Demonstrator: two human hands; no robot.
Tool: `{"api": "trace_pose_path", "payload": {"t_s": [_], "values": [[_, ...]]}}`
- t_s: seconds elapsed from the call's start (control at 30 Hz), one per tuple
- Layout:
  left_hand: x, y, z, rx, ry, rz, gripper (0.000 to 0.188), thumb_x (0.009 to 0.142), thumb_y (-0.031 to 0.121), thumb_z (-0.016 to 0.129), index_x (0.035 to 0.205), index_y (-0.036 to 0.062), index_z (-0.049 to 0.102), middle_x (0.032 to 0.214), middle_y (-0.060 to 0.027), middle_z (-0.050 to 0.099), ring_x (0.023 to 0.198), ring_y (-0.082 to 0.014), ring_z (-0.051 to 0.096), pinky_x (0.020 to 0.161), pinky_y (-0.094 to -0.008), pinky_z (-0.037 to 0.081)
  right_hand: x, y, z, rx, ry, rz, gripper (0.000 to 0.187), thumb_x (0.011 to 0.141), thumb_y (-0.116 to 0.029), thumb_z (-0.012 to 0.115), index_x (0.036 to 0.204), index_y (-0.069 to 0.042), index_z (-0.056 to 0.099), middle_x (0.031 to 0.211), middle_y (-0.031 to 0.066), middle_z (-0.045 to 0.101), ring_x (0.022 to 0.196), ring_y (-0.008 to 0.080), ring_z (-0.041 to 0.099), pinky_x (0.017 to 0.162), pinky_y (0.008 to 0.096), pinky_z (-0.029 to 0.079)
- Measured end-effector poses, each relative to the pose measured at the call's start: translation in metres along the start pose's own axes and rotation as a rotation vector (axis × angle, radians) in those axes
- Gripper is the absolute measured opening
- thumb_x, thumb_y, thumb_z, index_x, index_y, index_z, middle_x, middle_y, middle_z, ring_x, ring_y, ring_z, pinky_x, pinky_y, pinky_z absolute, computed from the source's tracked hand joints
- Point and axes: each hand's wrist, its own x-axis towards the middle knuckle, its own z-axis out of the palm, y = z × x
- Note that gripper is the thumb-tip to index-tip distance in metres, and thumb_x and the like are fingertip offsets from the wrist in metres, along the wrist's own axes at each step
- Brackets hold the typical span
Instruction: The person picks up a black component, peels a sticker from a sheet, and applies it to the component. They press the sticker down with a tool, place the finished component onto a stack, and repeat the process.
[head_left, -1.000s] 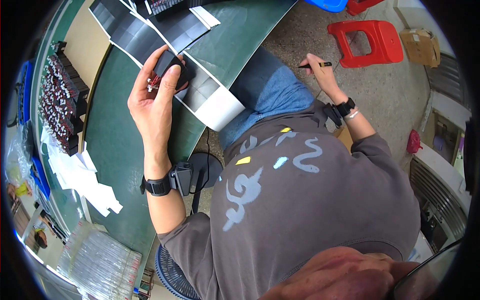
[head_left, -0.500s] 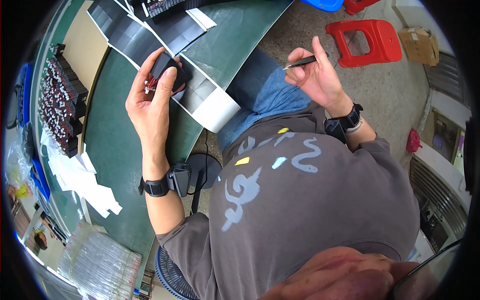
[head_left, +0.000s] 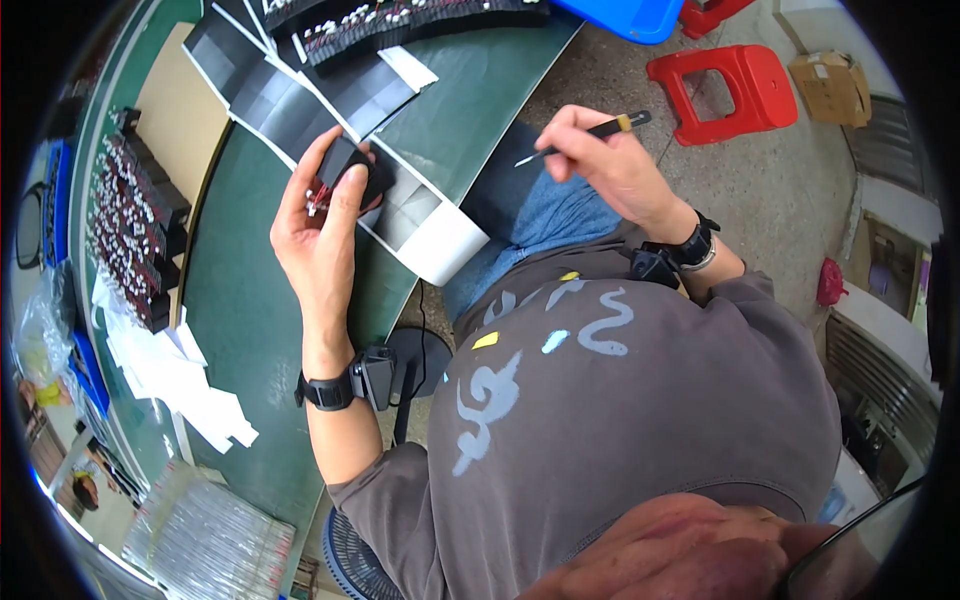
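My left hand [head_left: 318, 240] is closed round a small black box-shaped part [head_left: 345, 165] with short red wires and white connectors by the palm. A second dark piece seems to sit behind it, mostly hidden by the thumb. It is held above the green table [head_left: 260, 290], beside a strip of dark-printed sheet [head_left: 405, 205] with a curled white end. Over my lap, my right hand [head_left: 610, 165] grips a slim black tool [head_left: 603, 130] with a pale metal tip and a yellow band near its rear end. The tip points toward my left hand, apart from the part.
Rows of wired black parts [head_left: 125, 220] stand at the left, more [head_left: 400, 25] at the far edge. White paper pieces [head_left: 180, 375] and a bundle of clear tubes [head_left: 210, 530] lie nearer. A red stool [head_left: 765, 90] and a cardboard box [head_left: 830, 88] are on the right.
My right hand has turned over and moved slightly left, its fingers curling round the tool, whose yellow band now shows. My left hand still holds the black part; the view has shifted a little.
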Motion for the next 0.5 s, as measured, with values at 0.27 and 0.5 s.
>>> {"api": "trace_pose_path", "payload": {"t_s": [0.27, 0.5], "values": [[-0.002, 0.001, -0.003, 0.011, 0.045, 0.027, 0.039, 0.089, 0.009, 0.074, 0.128, 0.0058, 0.066, 0.103, -0.0034, 0.070, 0.087, -0.0070, 0.062, 0.073, -0.0203, 0.053, 0.009, -0.019, 0.015, -0.072, -0.019, -0.069, 0.015, 0.099, -0.016, 0.060, 0.098, -0.001, 0.064, 0.080, 0.0009, 0.061, 0.076, 0.0065, 0.057, 0.070, 0.0217, 0.045], [-0.002, 0.000, -0.003, -0.056, 0.030, 0.105, 0.040, 0.087, 0.005, 0.076, 0.126, 0.0072, 0.068, 0.096, 0.0024, 0.066, 0.082, -0.0038, 0.059, 0.074, -0.0185, 0.050, 0.046, -0.029, 0.050, -0.308, -0.122, -0.249, 0.013, 0.096, -0.014, 0.066, 0.091, -0.002, 0.065, 0.079, -0.0002, 0.062, 0.075, 0.0046, 0.057, 0.069, 0.0201, 0.044]]}}
